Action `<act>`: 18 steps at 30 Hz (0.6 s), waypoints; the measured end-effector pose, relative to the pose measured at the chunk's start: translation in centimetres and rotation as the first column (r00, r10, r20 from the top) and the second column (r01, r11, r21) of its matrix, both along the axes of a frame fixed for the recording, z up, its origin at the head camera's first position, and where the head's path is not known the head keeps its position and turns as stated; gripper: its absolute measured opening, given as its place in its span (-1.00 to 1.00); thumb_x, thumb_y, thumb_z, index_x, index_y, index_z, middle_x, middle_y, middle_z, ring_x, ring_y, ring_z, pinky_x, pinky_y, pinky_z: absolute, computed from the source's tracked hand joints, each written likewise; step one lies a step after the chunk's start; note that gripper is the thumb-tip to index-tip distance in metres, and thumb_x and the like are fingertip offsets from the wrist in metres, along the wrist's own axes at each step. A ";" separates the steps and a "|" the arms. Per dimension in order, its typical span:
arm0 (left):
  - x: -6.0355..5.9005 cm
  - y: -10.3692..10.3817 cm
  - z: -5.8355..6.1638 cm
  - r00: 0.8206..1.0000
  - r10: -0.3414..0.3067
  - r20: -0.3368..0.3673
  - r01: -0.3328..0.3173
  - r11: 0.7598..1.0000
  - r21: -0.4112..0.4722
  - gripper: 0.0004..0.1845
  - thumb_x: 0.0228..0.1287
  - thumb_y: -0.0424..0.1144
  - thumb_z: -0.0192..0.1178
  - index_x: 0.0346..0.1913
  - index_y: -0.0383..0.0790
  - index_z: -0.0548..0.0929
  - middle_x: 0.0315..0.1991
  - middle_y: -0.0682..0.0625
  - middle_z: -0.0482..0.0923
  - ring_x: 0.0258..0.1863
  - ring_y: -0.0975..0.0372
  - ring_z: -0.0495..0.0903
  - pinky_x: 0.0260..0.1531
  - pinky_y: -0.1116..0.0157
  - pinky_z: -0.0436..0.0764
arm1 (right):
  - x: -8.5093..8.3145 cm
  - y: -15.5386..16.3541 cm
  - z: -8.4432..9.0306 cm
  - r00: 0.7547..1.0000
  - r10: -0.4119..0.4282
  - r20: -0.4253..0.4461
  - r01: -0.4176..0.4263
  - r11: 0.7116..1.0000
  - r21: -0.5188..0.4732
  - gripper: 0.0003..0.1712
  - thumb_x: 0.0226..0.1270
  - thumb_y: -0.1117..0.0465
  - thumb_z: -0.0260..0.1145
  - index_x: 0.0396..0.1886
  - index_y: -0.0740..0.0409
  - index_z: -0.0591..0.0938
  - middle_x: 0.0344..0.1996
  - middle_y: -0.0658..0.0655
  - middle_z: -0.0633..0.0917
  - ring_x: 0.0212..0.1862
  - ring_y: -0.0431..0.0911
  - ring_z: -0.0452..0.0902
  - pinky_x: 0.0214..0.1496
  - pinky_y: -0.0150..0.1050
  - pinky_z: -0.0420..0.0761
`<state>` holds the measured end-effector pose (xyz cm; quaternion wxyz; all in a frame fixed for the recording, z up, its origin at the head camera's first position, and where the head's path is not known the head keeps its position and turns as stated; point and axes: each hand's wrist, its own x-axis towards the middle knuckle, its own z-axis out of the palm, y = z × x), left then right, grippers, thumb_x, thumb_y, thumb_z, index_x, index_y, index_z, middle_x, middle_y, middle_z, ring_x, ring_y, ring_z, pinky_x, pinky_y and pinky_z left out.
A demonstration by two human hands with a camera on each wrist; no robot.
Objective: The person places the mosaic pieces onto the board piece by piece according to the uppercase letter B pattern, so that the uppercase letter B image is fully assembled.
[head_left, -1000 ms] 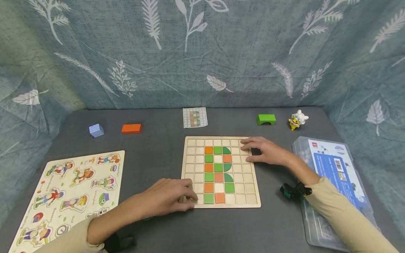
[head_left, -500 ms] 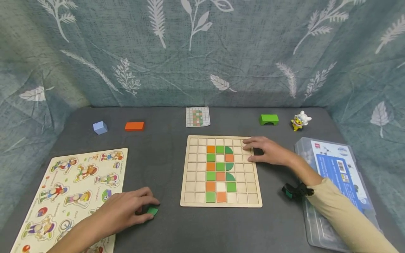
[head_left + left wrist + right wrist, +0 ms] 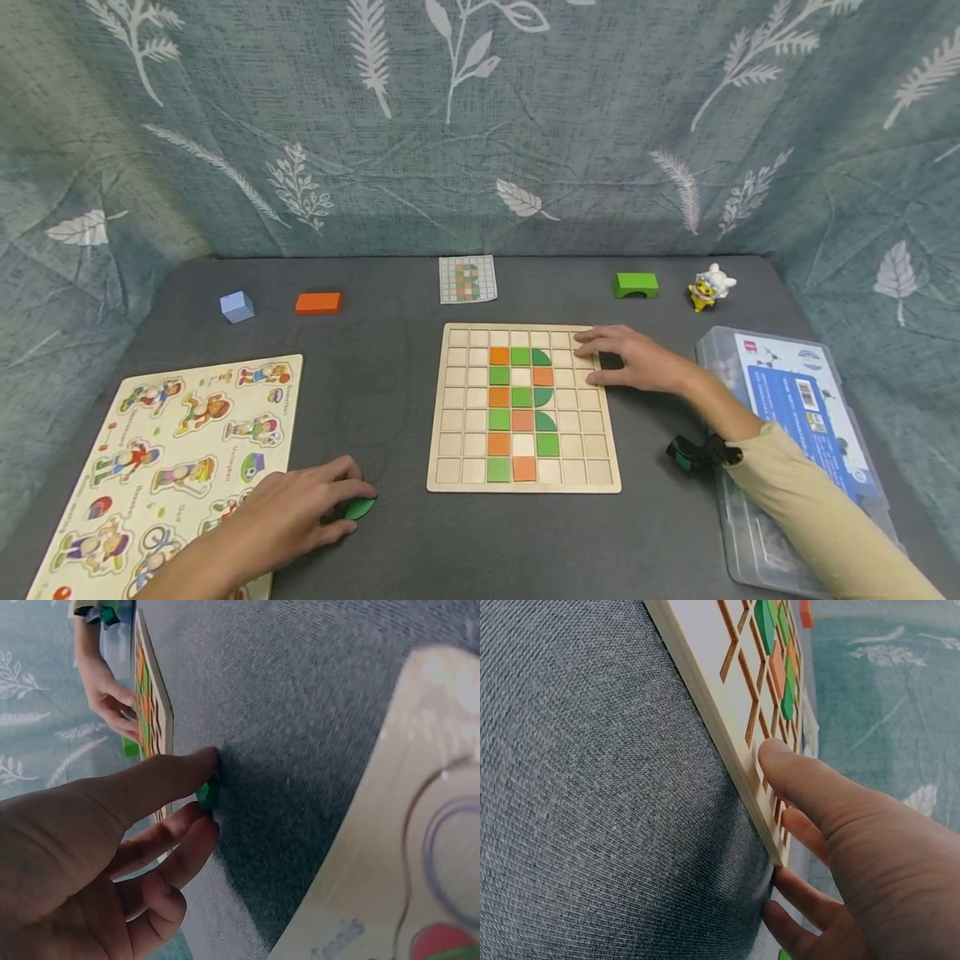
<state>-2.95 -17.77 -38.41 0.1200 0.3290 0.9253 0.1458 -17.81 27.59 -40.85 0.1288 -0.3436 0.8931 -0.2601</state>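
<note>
Picking-up step: left hand pinching green piece off counter; right hand, fingers flat, steadying board. Next, probably: lifting, seating in a free cell.

The left hand lies low and near the body, palm down, thumb and curled fingers pinching together at their tips. The right hand reaches forward on a sleeved arm, palm down, fingers straight and slightly spread.

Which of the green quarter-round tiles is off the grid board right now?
The one under the left hand: a green tile lying on the grey cloth, left of the grid board. The others sit in board cells.
</note>
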 end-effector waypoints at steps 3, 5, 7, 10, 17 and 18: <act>0.0 0.1 0.0 1.000 0.016 0.009 -0.016 1.000 0.001 -0.70 0.07 -0.13 0.43 -0.09 0.03 0.73 -0.29 0.30 0.43 -0.56 0.59 0.22 -0.63 0.53 0.24 | 0.0 0.0 0.0 1.000 -0.002 0.000 0.002 1.000 0.000 -0.54 0.26 0.17 0.37 0.13 0.23 0.61 0.30 0.32 0.47 0.36 0.29 0.29 0.34 0.27 0.26; 0.1 0.2 0.0 1.000 0.022 0.011 -0.022 1.000 -0.003 -0.71 0.07 -0.13 0.43 -0.10 0.02 0.73 -0.30 0.30 0.44 -0.57 0.59 0.21 -0.64 0.52 0.24 | 0.0 0.1 0.0 1.000 0.000 0.000 0.000 1.000 0.002 -0.54 0.26 0.17 0.37 0.13 0.22 0.61 0.30 0.32 0.46 0.36 0.29 0.29 0.34 0.26 0.26; 0.2 0.5 0.2 0.999 0.035 0.022 -0.035 0.999 -0.008 -0.73 0.09 -0.13 0.42 -0.10 0.03 0.74 -0.32 0.30 0.43 -0.59 0.59 0.20 -0.64 0.52 0.23 | 0.1 0.1 0.0 1.000 0.000 0.000 0.000 1.000 0.003 -0.55 0.26 0.17 0.37 0.13 0.23 0.61 0.30 0.32 0.47 0.36 0.29 0.29 0.34 0.26 0.26; 0.0 1.5 0.6 0.999 0.049 0.019 -0.049 0.998 0.032 -0.75 0.11 -0.12 0.40 -0.10 0.05 0.74 -0.33 0.31 0.43 -0.62 0.60 0.19 -0.65 0.52 0.21 | 0.0 0.2 0.1 1.000 0.002 -0.005 -0.002 1.000 0.006 -0.55 0.27 0.17 0.37 0.13 0.22 0.61 0.29 0.32 0.47 0.35 0.29 0.29 0.33 0.27 0.27; -1.7 6.9 1.6 0.998 -0.012 0.056 0.002 0.985 0.171 -0.75 0.12 -0.13 0.40 -0.10 0.03 0.74 -0.30 0.27 0.51 -0.56 0.62 0.31 -0.63 0.54 0.26 | 0.0 0.1 0.2 1.000 0.001 -0.002 -0.001 1.000 0.007 -0.54 0.27 0.17 0.37 0.14 0.22 0.61 0.30 0.32 0.46 0.36 0.29 0.29 0.33 0.26 0.27; -2.0 7.9 1.5 0.998 -0.034 0.057 0.023 0.984 0.179 -0.75 0.12 -0.12 0.39 -0.10 0.01 0.74 -0.29 0.25 0.53 -0.57 0.61 0.31 -0.64 0.54 0.26 | 0.0 0.1 0.2 1.000 0.001 -0.002 -0.001 1.000 0.007 -0.54 0.27 0.17 0.37 0.14 0.23 0.61 0.30 0.32 0.46 0.36 0.29 0.29 0.33 0.26 0.27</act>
